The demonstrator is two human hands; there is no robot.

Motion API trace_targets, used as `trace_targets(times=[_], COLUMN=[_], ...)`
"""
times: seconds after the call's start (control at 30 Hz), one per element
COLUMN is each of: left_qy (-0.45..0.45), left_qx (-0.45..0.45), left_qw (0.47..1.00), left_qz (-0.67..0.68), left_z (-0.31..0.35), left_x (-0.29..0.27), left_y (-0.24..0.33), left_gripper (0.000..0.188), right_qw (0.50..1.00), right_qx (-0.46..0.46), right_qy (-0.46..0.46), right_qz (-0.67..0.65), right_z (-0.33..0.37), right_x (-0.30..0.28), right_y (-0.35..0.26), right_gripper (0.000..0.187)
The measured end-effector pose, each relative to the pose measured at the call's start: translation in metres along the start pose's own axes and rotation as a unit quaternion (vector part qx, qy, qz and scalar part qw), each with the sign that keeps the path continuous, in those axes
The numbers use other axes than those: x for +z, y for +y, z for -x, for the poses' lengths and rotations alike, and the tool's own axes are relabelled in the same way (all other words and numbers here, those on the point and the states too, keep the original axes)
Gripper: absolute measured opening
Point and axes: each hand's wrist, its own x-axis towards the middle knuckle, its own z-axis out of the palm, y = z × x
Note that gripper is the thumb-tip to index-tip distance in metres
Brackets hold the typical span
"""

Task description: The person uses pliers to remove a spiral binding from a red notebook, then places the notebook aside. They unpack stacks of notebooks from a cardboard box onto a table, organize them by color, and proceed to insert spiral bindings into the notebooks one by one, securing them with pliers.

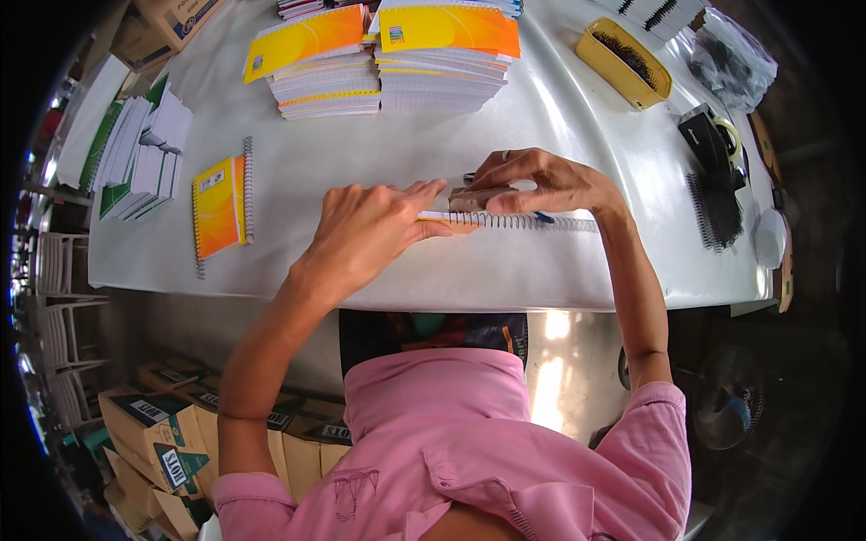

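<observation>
We're mid-binding on a spiral notebook [505, 219] lying flat on the white table [406, 162], near its front edge and roughly centre. Our left hand [370, 230] is laid on the notebook's left end, fingers together and extended, pressing down; thumb tucked under the near edge as far as we can tell. Our right hand [541, 180] sits just beyond the wire coil [550, 221], fingers curled and close together over a small brownish block [478, 198] held against the spine; whether it's pinched or just pushed isn't clear. A ring shows on one finger. Something dark pokes out by the fingertips and a blue bit shows under the palm, too small to identify. Our read: the step in hand is seating or closing the coil along the spine, left hand clamping, right hand working the block. Next move likely needs steady downward pressure on the left and an even slide or press along the coil toward the right end, which looks unworked. Around us: one finished yellow-orange notebook [219, 206] well to the left, stacks of the same [388, 63] at the far edge, white pads [140, 153] far left, a yellow tray of black coils [624, 61] far right, loose black coils [717, 212] right.
</observation>
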Motion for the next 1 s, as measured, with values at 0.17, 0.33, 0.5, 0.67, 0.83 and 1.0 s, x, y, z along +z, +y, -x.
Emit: trace_targets(times=[0.17, 0.33, 0.5, 0.67, 0.83, 1.0], left_qy=[-0.022, 0.099, 0.012, 0.001, 0.081, 0.093], left_qx=[-0.022, 0.044, -0.036, -0.050, 0.000, -0.010], left_qw=[0.999, 0.994, 0.999, 0.998, 0.996, 0.995], left_qz=[-0.015, -0.031, -0.036, -0.039, -0.024, -0.021], left_z=[-0.002, -0.002, -0.010, -0.020, -0.020, -0.021], left_x=[-0.002, 0.004, -0.005, -0.008, 0.007, 0.006], left_y=[-0.001, -0.014, -0.016, -0.016, -0.023, -0.022], left_gripper=[0.050, 0.048, 0.048, 0.043, 0.041, 0.041], right_qw=[0.966, 0.982, 0.988, 0.986, 0.974, 0.985], right_qx=[-0.138, -0.083, -0.004, 0.097, -0.021, 0.023], right_qy=[0.017, 0.031, 0.077, 0.130, 0.053, 0.115], right_qz=[-0.217, -0.165, -0.135, -0.038, -0.220, -0.123], right_z=[0.005, -0.003, -0.007, -0.013, -0.009, -0.013], right_x=[-0.009, -0.010, -0.012, -0.012, -0.021, -0.022], right_y=[0.008, 0.005, 0.003, 0.010, 0.020, 0.023], right_gripper=[0.049, 0.049, 0.051, 0.061, 0.064, 0.057])
